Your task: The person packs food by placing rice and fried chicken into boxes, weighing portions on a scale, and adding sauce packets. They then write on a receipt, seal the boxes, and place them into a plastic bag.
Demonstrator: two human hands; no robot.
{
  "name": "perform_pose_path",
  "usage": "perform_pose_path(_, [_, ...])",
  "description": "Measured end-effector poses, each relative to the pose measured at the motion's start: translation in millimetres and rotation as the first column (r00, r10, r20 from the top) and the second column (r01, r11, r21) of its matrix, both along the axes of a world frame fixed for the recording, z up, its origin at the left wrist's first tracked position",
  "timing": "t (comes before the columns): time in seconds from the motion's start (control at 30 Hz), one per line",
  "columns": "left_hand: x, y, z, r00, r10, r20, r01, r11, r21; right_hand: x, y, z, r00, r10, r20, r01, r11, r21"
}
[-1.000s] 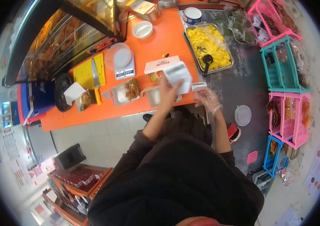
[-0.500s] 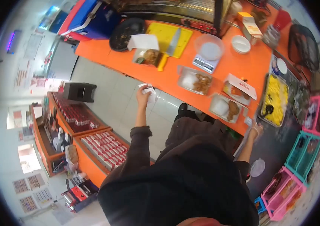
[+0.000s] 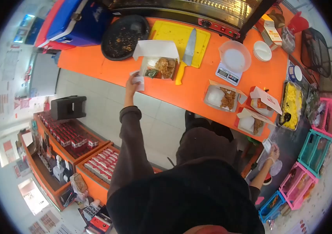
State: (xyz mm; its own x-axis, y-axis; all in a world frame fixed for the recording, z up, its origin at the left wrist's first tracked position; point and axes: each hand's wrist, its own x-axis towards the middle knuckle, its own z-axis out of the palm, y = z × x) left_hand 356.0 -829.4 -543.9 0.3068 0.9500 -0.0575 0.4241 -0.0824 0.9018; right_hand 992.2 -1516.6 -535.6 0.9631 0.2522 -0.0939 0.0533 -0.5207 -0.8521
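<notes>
My left hand point(image 3: 131, 82) is closed on a white paper slip point(image 3: 138, 80) at the front edge of the orange counter. Just right of it, an open box point(image 3: 159, 50) holds rice, fried chicken and greens. At the far right, my right hand point(image 3: 274, 153) is closed on a small whitish packet or slip point(image 3: 267, 145), beside the dark worktop. Three open food boxes, a rice-and-chicken box point(image 3: 221, 96), a red-marked box point(image 3: 265, 100) and a lower box point(image 3: 250, 124), stand on the counter between my hands.
A black pan point(image 3: 125, 37), a yellow board point(image 3: 198, 45) with a knife point(image 3: 189, 47), a kitchen scale point(image 3: 228, 74) and a white bowl point(image 3: 262, 51) stand farther back. A tray of yellow food point(image 3: 291, 103) is at the right, near plastic baskets point(image 3: 314, 148). Stacked boxes point(image 3: 101, 163) are at lower left.
The view has shifted, bringing the counter closer. My left hand has moved with its slip from over the floor to the counter edge near the left food box.
</notes>
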Motion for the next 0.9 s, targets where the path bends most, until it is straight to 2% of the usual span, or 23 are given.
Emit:
perform_pose_path(0.03, [-3, 3, -3, 0.966, 0.064, -0.250, -0.013, 0.979, 0.203, -20, 2, 12, 1.000, -0.016, -0.004, 0.016, 0.997, -0.078])
perform_pose_path(0.07, [-3, 7, -5, 0.875, 0.161, -0.456, 0.040, 0.915, 0.401, -42, 8, 23, 0.999, -0.046, -0.003, 0.045, 0.987, -0.151])
perform_pose_path(0.1, [-7, 14, -19, 0.826, 0.235, -0.513, 0.059, 0.868, 0.493, -69, 25, 43, 0.988, -0.117, -0.097, 0.104, 0.986, -0.127])
perform_pose_path(0.13, [-17, 22, -43, 0.778, 0.302, -0.551, 0.093, 0.812, 0.576, -109, 70, 89, 0.878, -0.293, -0.379, 0.334, 0.942, 0.044])
perform_pose_path(0.17, [-30, 36, -74, 0.734, 0.278, -0.620, 0.166, 0.811, 0.560, -128, 81, 99, 0.847, -0.313, -0.430, 0.429, 0.880, 0.205])
perform_pose_path(0.2, [-42, 53, -103, 0.984, 0.112, -0.141, -0.065, 0.951, 0.303, -130, 64, 80, 0.910, -0.207, -0.360, 0.329, 0.889, 0.319])
perform_pose_path(0.23, [-39, 52, -106, 0.943, 0.041, -0.331, 0.157, 0.820, 0.551, -139, 76, 88, 0.890, -0.250, -0.382, 0.384, 0.862, 0.331])
perform_pose_path(0.27, [-22, 36, -75, 0.907, 0.111, -0.407, 0.003, 0.963, 0.269, -130, 51, 66, 0.829, -0.256, -0.497, 0.475, 0.791, 0.385])
perform_pose_path(0.3, [-20, 31, -75, 0.895, 0.087, -0.437, 0.062, 0.947, 0.314, -131, 59, 68, 0.822, -0.264, -0.504, 0.509, 0.738, 0.444])
perform_pose_path(0.37, [-11, 11, -49, 0.586, 0.173, -0.792, 0.366, 0.816, 0.448, -134, 61, 62, 0.831, -0.285, -0.478, 0.525, 0.686, 0.505])
perform_pose_path(0.43, [-17, 7, -42, 0.659, 0.145, -0.738, 0.447, 0.714, 0.539, -133, 66, 69, 0.820, -0.359, -0.446, 0.533, 0.762, 0.368])
perform_pose_path(0.47, [-8, 4, -30, 0.660, 0.140, -0.738, 0.461, 0.700, 0.545, -127, 65, 70, 0.813, -0.369, -0.451, 0.547, 0.748, 0.374])
perform_pose_path(0.53, [3, -12, -9, 0.384, 0.275, -0.881, 0.389, 0.817, 0.425, -120, 60, 68, 0.880, -0.347, -0.324, 0.429, 0.873, 0.231])
perform_pose_path(0.57, [9, -17, -7, 0.379, 0.281, -0.882, 0.396, 0.812, 0.429, -118, 58, 70, 0.876, -0.348, -0.333, 0.435, 0.869, 0.236])
perform_pose_path(0.63, [19, -28, -21, 0.393, 0.203, -0.897, 0.325, 0.882, 0.343, -111, 56, 81, 0.872, -0.329, -0.362, 0.447, 0.837, 0.315])
perform_pose_path(0.67, [23, -43, -25, 0.449, 0.262, -0.854, 0.335, 0.837, 0.433, -106, 56, 81, 0.871, -0.327, -0.367, 0.448, 0.836, 0.317])
perform_pose_path(0.7, [26, -52, -29, 0.449, 0.267, -0.853, 0.335, 0.834, 0.438, -103, 55, 85, 0.870, -0.326, -0.369, 0.449, 0.834, 0.322])
perform_pose_path(0.77, [38, -63, -36, 0.628, 0.247, -0.738, 0.103, 0.914, 0.393, -98, 56, 90, 0.871, -0.254, -0.421, 0.412, 0.843, 0.345])
perform_pose_path(0.9, [34, -54, -45, 0.668, 0.229, -0.709, 0.145, 0.894, 0.425, -88, 33, 45, 0.897, -0.212, -0.388, 0.332, 0.902, 0.275])
